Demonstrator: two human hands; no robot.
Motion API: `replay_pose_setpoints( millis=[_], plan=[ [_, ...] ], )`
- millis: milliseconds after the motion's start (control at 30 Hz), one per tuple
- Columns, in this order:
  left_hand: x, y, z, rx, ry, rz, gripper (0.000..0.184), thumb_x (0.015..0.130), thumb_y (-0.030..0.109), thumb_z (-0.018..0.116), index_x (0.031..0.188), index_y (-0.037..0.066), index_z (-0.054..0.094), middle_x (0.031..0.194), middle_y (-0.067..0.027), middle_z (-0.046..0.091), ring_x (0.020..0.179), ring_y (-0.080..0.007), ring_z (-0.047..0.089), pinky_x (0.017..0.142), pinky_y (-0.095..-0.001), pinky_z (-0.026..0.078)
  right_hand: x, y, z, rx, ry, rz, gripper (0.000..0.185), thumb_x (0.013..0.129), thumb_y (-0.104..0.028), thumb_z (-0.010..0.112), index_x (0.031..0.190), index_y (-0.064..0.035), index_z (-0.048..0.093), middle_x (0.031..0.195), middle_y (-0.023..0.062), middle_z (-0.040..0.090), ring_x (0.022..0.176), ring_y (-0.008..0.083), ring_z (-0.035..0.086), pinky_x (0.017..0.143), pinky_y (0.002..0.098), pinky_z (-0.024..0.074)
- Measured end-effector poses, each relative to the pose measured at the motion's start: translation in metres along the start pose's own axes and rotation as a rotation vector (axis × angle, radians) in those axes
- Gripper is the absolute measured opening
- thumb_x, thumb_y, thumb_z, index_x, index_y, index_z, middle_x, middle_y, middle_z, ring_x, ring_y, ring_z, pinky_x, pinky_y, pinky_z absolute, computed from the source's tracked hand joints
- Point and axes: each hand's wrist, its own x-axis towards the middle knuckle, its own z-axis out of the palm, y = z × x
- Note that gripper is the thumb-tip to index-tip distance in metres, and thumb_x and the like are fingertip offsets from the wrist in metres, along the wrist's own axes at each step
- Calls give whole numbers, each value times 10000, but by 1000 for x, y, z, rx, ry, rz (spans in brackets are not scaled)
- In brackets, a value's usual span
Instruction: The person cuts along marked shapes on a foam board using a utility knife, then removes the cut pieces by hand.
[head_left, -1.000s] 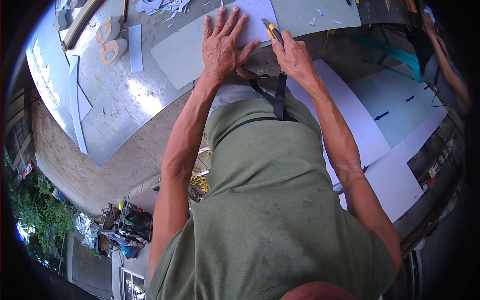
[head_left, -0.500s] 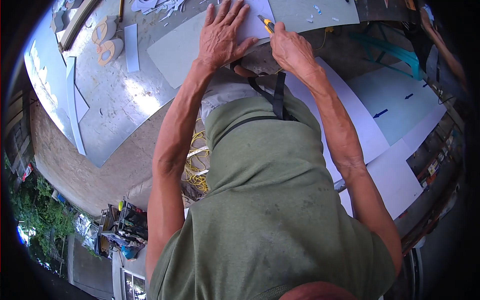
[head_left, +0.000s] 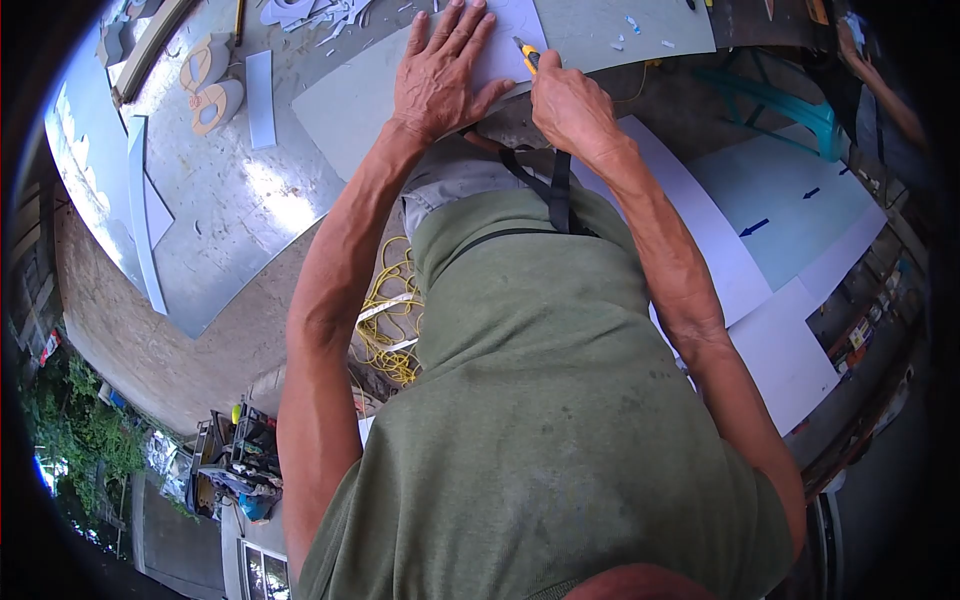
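Note:
My left hand [head_left: 440, 80] lies with its fingers spread, pressing on a white sheet [head_left: 512, 28] and the grey board [head_left: 350, 95] under it. To its right, my right hand [head_left: 572, 100] is closed around a yellow and black utility knife [head_left: 529, 58]. The knife's blade points up and to the left, over the white sheet. Whether its tip touches the sheet cannot be made out.
A metal-topped table [head_left: 215, 215] holds rounded cut-out shapes [head_left: 213, 105], a pale strip [head_left: 261, 100] and paper scraps [head_left: 315, 14]. Large white sheets [head_left: 700, 225] and a teal stool [head_left: 800, 118] are at the right. Yellow cord [head_left: 395, 320] lies on the floor. A person's arm [head_left: 885, 90] shows far right.
My right hand has shifted slightly left with the knife, closer to my left hand. My left hand has moved a little left and up, still flat.

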Motion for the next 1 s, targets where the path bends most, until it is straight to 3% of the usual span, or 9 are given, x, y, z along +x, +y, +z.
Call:
replay_pose_setpoints(
  millis=[133,200,233,300,833,900,1000],
  plan=[
    [0,2,-2,8,-15,-11,848,927,664,585,1564,128,421,1643,-67,373,1552,-248,267,1277,-497,122,0,4,5,-1,13,-2,229,904,-70,558,1046,96,488,925,378,684,940,529,695,806,587,559],
    [1,2,-1,14,-19,-19,846,928,661,586,1564,127,422,1643,-68,373,1552,-248,266,1277,-496,122,1,7,9,-22,63,-43,251,1032,-191,481,1016,57,446,860,357,675,854,556,674,750,611,534],
    [1,1,-1,7,-13,-17,843,928,658,586,1563,127,424,1643,-68,373,1552,-249,266,1277,-495,122,1,5,7,-22,63,-44,251,1032,-191,481,1016,57,446,860,357,675,854,556,674,750,611,534],
    [0,2,-1,-1,-9,-16,840,929,655,586,1562,127,425,1643,-68,374,1552,-250,267,1277,-494,122,-1,2,2,-2,-5,3,220,906,-65,551,1043,95,485,919,378,683,937,544,687,808,601,551],
    [1,3,-4,8,-14,-19,834,925,640,600,1553,117,437,1639,-75,380,1546,-256,280,1274,-500,131,-7,1,8,-13,-6,43,217,911,-77,537,1035,91,476,909,374,683,920,540,689,806,604,550],
    [1,4,-3,2,-11,-16,832,924,639,603,1551,116,441,1637,-77,382,1545,-257,284,1273,-502,133,-7,5,12,1,41,5,237,1028,-183,486,993,44,430,863,365,669,880,569,658,774,625,517],
    [0,4,-3,2,-6,-17,831,920,634,611,1545,112,448,1634,-81,388,1543,-261,290,1270,-507,135,-8,5,16,21,59,4,234,1024,-178,492,1002,48,435,865,369,668,881,567,660,781,623,518]
  ],
)
